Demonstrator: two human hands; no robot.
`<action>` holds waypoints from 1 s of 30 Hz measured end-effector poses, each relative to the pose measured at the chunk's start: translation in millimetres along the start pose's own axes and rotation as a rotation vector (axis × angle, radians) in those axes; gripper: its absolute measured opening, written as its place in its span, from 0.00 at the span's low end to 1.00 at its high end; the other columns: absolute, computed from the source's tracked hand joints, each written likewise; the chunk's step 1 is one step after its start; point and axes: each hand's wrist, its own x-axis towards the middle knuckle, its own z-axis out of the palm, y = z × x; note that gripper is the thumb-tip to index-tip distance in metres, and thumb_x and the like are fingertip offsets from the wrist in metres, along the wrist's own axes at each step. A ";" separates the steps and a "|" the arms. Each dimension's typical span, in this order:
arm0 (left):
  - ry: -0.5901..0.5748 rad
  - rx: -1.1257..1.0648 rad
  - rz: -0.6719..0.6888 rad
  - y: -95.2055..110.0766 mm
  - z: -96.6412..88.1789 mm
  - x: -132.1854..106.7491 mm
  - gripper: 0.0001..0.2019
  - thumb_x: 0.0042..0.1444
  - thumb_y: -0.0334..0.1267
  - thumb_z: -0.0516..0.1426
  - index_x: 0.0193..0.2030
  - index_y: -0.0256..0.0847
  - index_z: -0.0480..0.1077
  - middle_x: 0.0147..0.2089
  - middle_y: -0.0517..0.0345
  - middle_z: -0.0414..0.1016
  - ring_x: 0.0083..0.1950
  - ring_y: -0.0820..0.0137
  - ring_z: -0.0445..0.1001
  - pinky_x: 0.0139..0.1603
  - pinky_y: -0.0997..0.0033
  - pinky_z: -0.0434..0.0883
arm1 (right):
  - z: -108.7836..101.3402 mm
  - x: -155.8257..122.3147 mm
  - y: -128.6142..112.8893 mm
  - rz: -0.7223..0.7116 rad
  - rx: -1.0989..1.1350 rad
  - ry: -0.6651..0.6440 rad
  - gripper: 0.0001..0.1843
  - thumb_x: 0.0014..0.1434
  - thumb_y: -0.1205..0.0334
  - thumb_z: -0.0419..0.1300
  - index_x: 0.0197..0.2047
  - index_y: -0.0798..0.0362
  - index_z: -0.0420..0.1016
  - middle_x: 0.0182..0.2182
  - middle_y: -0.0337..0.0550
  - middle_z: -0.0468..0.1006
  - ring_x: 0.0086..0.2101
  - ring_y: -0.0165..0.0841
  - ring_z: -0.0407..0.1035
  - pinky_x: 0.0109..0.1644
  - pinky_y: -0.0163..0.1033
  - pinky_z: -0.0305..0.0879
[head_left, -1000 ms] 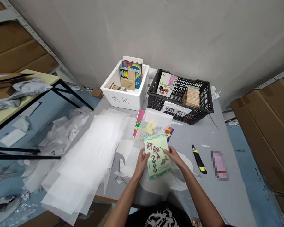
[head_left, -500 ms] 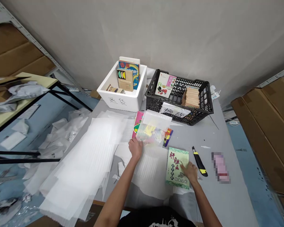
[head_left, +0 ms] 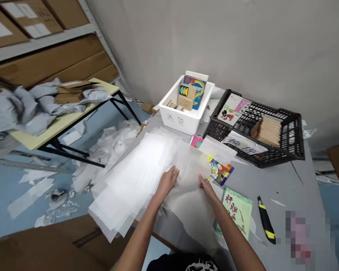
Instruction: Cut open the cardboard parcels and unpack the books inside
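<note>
A thin translucent white foam sheet (head_left: 190, 162) stretches between my two hands above the table. My left hand (head_left: 168, 181) pinches its near left edge, beside a fanned stack of white foam sheets (head_left: 132, 169). At the sheet's right side, the thumb and fingers of my right hand (head_left: 208, 189) are closed on it. Behind the sheet lie colourful books, one with a purple-edged cover (head_left: 222, 171) and one with a pink cover (head_left: 197, 141), both partly covered. A green book (head_left: 236, 210) with red characters rests right of my right forearm, which hides part of it.
A white foam box (head_left: 180, 122) with books stands at the back, beside a black plastic crate (head_left: 295, 135) holding books. A yellow-and-black utility knife (head_left: 266, 220) lies at right, near a pixelated pink item (head_left: 301, 237). Left stands a yellow table (head_left: 55, 130) with grey parcels.
My right hand has left the green book and now grips the foam sheet. My left hand has drawn the sheet off part of the colourful books. The view has turned left.
</note>
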 end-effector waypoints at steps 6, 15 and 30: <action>-0.019 -0.169 -0.060 -64.2 -105.4 -35.2 0.13 0.56 0.48 0.51 0.29 0.43 0.68 0.17 0.67 0.61 0.19 0.74 0.60 0.25 0.76 0.55 | 82.3 17.4 -54.2 0.086 0.340 -0.247 0.31 0.54 0.34 0.50 0.41 0.53 0.73 0.35 0.51 0.81 0.40 0.42 0.75 0.42 0.47 0.72; -0.015 0.015 -0.312 -160.2 -168.2 -27.3 0.14 0.56 0.49 0.47 0.35 0.45 0.67 0.23 0.64 0.75 0.16 0.72 0.63 0.24 0.75 0.59 | 154.2 47.4 -103.2 0.042 0.333 -0.290 0.20 0.44 0.48 0.63 0.36 0.54 0.77 0.31 0.42 0.80 0.32 0.35 0.74 0.39 0.39 0.69; -0.050 0.413 -0.477 -234.1 -133.6 38.3 0.18 0.61 0.48 0.42 0.46 0.46 0.68 0.45 0.48 0.77 0.48 0.53 0.73 0.40 0.61 0.66 | 126.6 45.8 -60.3 -0.101 -0.121 0.124 0.17 0.48 0.64 0.56 0.43 0.51 0.71 0.42 0.45 0.72 0.41 0.34 0.68 0.49 0.41 0.64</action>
